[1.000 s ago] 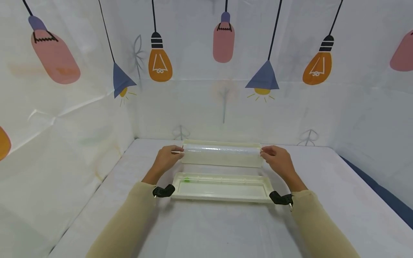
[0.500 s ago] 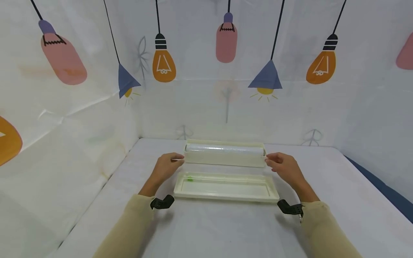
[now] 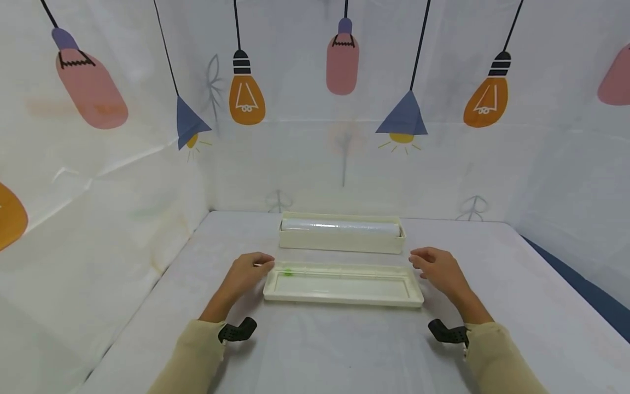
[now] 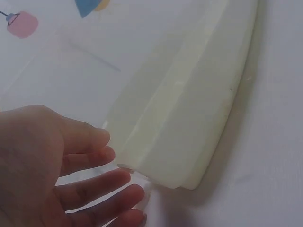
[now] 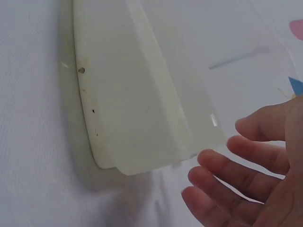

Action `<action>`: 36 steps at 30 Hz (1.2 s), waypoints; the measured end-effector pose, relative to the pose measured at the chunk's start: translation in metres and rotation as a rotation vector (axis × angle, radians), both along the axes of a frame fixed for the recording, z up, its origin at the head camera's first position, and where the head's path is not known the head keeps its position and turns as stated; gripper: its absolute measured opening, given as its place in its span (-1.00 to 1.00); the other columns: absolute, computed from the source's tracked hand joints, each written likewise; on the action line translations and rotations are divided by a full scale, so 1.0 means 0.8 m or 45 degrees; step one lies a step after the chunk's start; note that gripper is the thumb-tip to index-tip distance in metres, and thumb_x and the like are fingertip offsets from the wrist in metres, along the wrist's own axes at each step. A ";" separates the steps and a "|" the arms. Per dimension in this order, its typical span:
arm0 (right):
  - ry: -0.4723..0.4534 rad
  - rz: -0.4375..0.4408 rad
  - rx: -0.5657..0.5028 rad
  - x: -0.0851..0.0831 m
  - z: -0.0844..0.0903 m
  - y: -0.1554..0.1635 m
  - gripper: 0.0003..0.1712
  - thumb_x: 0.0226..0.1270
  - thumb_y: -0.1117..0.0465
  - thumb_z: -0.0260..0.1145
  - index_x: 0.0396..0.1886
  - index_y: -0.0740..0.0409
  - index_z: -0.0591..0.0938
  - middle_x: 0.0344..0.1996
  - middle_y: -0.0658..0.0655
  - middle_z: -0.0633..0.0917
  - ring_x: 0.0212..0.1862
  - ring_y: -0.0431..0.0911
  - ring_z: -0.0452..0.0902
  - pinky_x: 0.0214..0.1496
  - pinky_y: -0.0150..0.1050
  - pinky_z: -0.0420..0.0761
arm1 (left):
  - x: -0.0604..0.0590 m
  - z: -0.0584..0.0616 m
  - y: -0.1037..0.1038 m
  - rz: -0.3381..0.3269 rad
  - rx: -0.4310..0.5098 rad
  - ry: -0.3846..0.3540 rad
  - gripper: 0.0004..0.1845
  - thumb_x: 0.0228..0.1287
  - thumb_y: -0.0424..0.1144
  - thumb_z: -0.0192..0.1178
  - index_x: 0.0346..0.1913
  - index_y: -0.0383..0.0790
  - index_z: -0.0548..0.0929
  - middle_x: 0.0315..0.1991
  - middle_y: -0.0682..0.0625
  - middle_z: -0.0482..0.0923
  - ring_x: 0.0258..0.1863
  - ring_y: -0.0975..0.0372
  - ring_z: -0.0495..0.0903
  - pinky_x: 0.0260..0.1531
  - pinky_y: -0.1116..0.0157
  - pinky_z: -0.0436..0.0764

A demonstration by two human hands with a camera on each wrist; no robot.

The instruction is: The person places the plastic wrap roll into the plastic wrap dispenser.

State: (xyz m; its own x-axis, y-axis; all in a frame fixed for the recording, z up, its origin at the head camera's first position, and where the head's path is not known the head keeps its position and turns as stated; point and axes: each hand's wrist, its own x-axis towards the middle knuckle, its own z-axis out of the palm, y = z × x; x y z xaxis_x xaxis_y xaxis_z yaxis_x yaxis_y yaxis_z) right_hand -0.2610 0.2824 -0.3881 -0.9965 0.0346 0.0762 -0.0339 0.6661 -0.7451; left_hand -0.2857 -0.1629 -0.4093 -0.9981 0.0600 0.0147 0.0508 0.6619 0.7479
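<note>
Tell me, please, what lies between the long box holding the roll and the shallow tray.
Bare white tabletop separates the box and tray, as the head view shows.

No writing, number, brand or label can be read. The shallow, long, cream plastic lid (image 3: 344, 287), lying nearer than the box, has a small green mark (image 3: 287, 272) at its far left, too small to make out. The white sheet wall (image 3: 305, 158) at the far side carries pink, orange and blue printed lamp drawings (image 3: 246, 101).
</note>
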 end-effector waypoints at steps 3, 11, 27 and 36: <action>-0.029 -0.003 -0.025 0.002 -0.003 0.001 -0.42 0.54 -0.04 0.17 0.26 0.34 0.54 0.09 0.34 0.66 0.08 0.14 0.60 -0.06 -0.11 0.70 | 0.001 -0.003 0.000 -0.007 0.018 -0.004 -0.64 0.44 -0.10 0.20 0.15 -0.22 0.68 0.08 -0.10 0.66 -0.04 0.08 0.63 -0.09 0.06 0.62; -0.146 0.033 -0.013 0.010 -0.018 0.012 -0.48 0.57 0.07 0.13 0.27 0.39 0.51 0.06 0.39 0.65 -0.07 0.04 0.66 -0.21 -0.16 0.70 | 0.005 -0.007 0.003 -0.014 0.062 -0.086 -0.53 0.41 -0.13 0.24 0.29 -0.25 0.56 0.10 -0.19 0.64 -0.30 0.20 0.67 -0.29 0.22 0.63; -0.160 0.177 -0.101 0.009 -0.024 0.011 -0.44 0.46 0.12 0.29 0.27 0.44 0.50 0.06 0.37 0.65 -0.04 0.05 0.62 -0.22 -0.14 0.68 | 0.009 -0.013 -0.001 -0.061 0.063 -0.035 -0.52 0.39 -0.19 0.28 0.29 -0.30 0.55 0.09 -0.19 0.63 -0.07 0.10 0.66 -0.18 0.18 0.66; -0.111 0.091 -0.220 0.007 -0.029 0.009 -0.48 0.44 0.14 0.32 0.25 0.37 0.55 0.09 0.31 0.65 0.03 0.03 0.62 -0.14 -0.18 0.70 | 0.005 -0.021 -0.006 -0.037 0.180 0.043 -0.54 0.38 -0.24 0.29 0.29 -0.27 0.56 0.14 -0.16 0.62 0.10 0.01 0.61 -0.09 0.18 0.66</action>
